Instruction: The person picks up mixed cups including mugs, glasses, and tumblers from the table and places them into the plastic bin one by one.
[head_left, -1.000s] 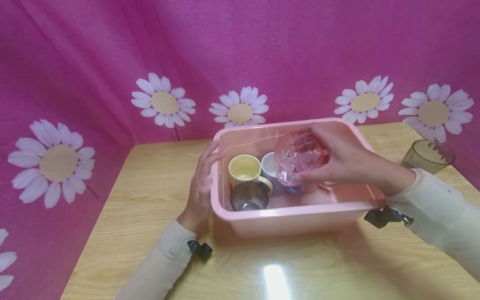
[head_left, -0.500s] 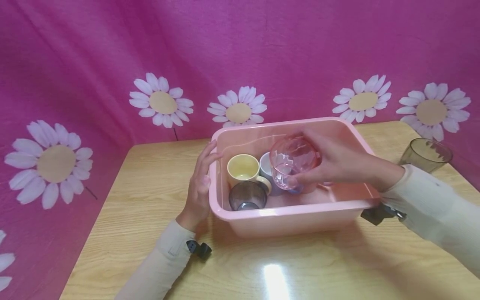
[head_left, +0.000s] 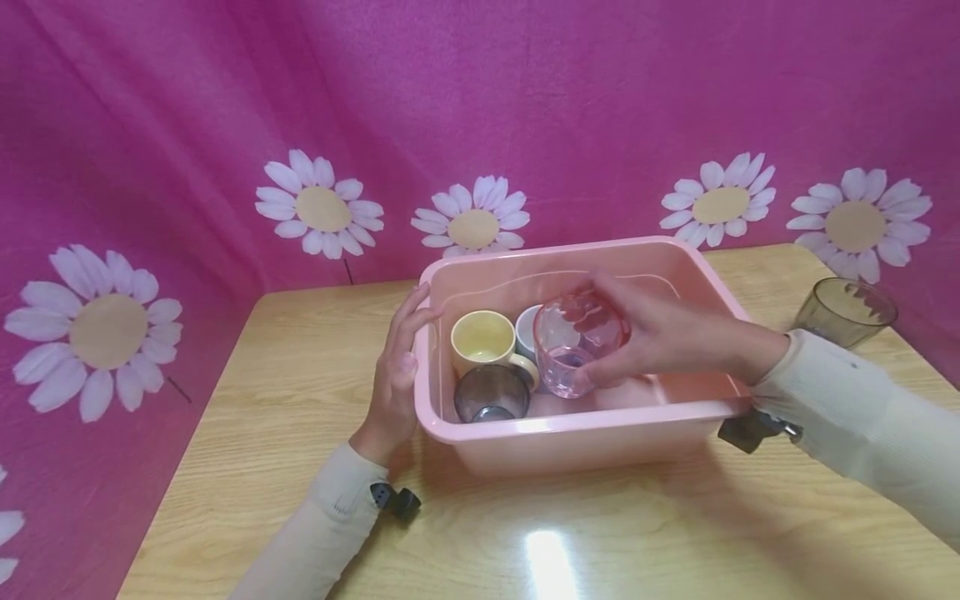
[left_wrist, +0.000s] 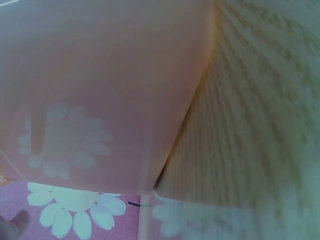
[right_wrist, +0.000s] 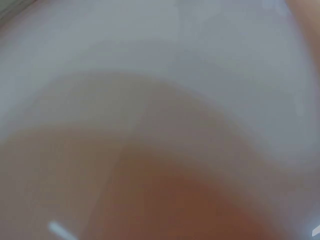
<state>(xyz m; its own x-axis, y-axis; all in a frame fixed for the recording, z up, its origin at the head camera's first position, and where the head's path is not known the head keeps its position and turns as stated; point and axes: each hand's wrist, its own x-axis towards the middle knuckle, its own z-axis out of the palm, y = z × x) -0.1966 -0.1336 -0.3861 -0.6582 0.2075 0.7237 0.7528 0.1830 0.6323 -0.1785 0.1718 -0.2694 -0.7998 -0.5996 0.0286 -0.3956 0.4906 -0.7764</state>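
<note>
My right hand (head_left: 660,337) grips a clear pink glass (head_left: 558,367) by its side, tilted low inside the pink basin (head_left: 600,418). The glass overlaps a white mug (head_left: 527,329), which is partly hidden behind it. Left of these stand a yellow mug (head_left: 483,337) and a dark grey see-through glass (head_left: 491,396), close together. My left hand (head_left: 393,379) rests along the basin's left wall, its fingers reaching to the rim. The left wrist view shows the basin's outer wall (left_wrist: 110,75) and one fingertip (left_wrist: 17,225). The right wrist view is blurred and close against a pale surface.
A brownish see-through glass (head_left: 843,312) stands on the wooden table (head_left: 300,367) right of the basin, partly behind my right sleeve (head_left: 862,400). A magenta cloth (head_left: 585,125) with daisies hangs behind the table and to its left.
My right hand has lowered the pink glass deeper into the basin and a little to the left, turning it more upright. My left hand stays at the basin's left side.
</note>
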